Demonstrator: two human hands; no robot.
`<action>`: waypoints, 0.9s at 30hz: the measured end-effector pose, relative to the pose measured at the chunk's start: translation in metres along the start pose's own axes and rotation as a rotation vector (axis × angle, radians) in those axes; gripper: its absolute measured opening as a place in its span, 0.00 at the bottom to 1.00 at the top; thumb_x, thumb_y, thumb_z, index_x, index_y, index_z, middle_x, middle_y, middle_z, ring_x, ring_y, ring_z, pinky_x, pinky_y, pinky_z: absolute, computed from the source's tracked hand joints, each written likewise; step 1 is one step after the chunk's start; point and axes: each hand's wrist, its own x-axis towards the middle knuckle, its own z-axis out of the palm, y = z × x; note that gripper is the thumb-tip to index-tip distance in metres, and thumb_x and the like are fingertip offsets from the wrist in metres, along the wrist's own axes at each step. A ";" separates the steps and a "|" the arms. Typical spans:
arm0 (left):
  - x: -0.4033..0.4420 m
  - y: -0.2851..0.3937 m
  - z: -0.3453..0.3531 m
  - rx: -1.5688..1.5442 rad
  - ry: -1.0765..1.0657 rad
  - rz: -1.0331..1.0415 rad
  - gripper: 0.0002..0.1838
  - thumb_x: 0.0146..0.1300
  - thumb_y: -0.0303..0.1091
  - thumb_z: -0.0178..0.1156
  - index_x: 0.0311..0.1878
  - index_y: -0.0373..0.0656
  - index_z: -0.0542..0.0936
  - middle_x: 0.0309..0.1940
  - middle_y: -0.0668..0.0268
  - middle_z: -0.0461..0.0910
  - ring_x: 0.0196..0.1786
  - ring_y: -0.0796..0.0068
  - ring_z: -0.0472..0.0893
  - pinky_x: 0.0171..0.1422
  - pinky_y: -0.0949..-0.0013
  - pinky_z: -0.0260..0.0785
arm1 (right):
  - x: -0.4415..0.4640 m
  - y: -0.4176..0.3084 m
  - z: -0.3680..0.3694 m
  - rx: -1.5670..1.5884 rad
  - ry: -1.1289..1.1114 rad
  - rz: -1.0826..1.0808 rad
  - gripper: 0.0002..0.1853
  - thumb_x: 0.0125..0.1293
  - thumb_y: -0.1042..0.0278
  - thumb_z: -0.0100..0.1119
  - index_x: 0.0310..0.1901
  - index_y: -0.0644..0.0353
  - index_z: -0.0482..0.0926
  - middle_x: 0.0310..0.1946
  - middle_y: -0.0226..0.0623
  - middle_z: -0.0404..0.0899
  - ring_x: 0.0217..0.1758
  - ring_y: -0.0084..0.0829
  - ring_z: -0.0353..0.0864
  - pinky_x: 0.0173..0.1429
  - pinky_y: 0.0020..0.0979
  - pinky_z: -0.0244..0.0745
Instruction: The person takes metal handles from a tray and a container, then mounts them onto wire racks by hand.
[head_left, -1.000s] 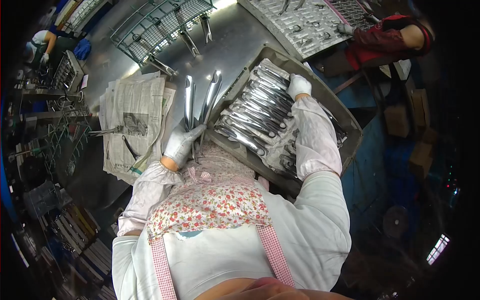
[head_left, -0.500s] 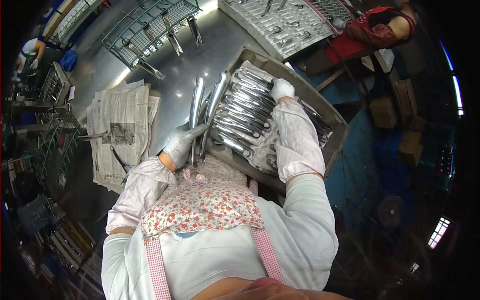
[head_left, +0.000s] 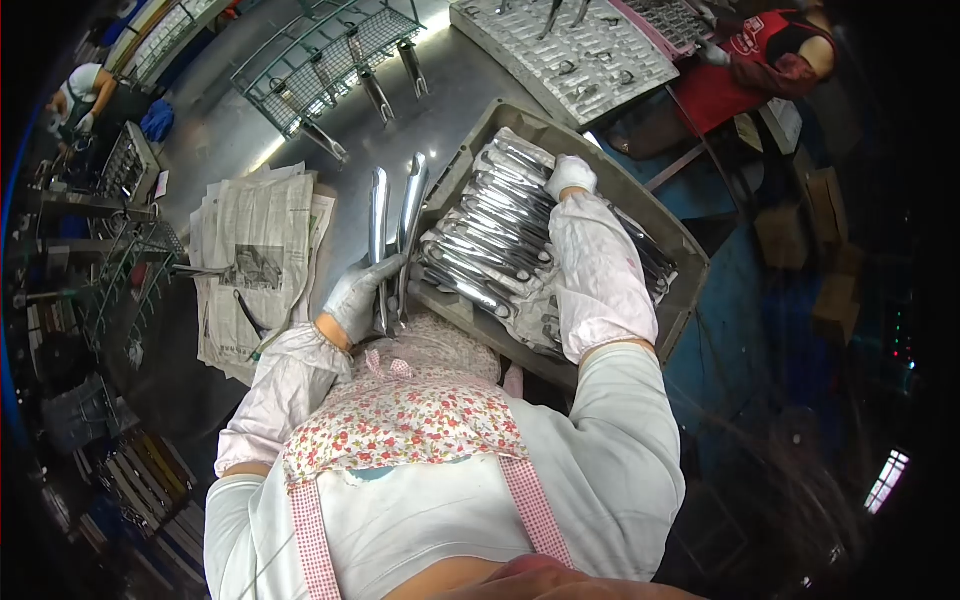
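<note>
Many pieces are already lying in the grey rectangular tray (head_left: 689, 265); left of it, the white-gloved left hand (head_left: 352, 297) is grasping two long shiny metal pieces (head_left: 379, 215). The white-gloved right hand's (head_left: 572, 177) grip I cannot tell.

Left hand (head_left: 354, 299) is curled; right hand (head_left: 572, 177) lies farther forward.

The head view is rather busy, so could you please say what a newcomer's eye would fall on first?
Probably the bright metal pieces, packed side by side in the grey tray right of centre. Next, two similar pieces stand out, held by the gloved left hand between that tray and the newspapers. Lower down, the flowered apron draws the eye.
</note>
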 end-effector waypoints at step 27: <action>-0.170 -0.100 -0.350 -0.659 1.400 0.558 0.15 0.54 0.40 0.68 0.35 0.36 0.82 0.29 0.63 0.82 0.25 0.74 0.77 0.25 0.68 0.67 | -0.133 -0.188 -0.046 0.615 0.253 -0.660 0.22 0.62 0.61 0.62 0.52 0.67 0.75 0.36 0.49 0.84 0.35 0.39 0.84 0.40 0.36 0.76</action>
